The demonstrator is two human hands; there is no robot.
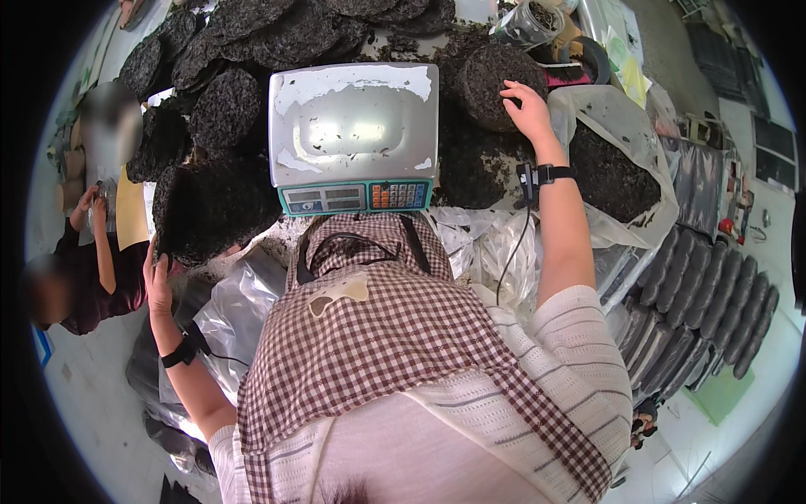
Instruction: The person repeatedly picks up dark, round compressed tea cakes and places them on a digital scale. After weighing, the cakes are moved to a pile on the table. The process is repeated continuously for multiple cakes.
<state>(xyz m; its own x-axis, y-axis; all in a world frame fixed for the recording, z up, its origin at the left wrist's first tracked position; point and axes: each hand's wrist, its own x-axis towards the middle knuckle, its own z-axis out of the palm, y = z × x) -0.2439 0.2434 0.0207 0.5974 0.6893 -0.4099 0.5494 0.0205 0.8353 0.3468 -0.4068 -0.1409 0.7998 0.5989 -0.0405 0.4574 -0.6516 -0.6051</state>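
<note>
L hand (158, 281) at edge of big dark slab (214, 214), frame left, prob. to steady it; can't tell if gripping. R hand (529, 113) fingers part-open at round dark cake (483, 88), upper right. Scale (353, 126) upper ctr., prob. for reach.

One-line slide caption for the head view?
Left hand at dark flaky sheets, right hand at a dark disc, scale between them.

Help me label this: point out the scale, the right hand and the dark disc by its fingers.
Scale (354, 139), head view: its metal top.
Right hand (528, 108), head view: its back.
Dark disc (484, 91), head view: upper face.
</note>
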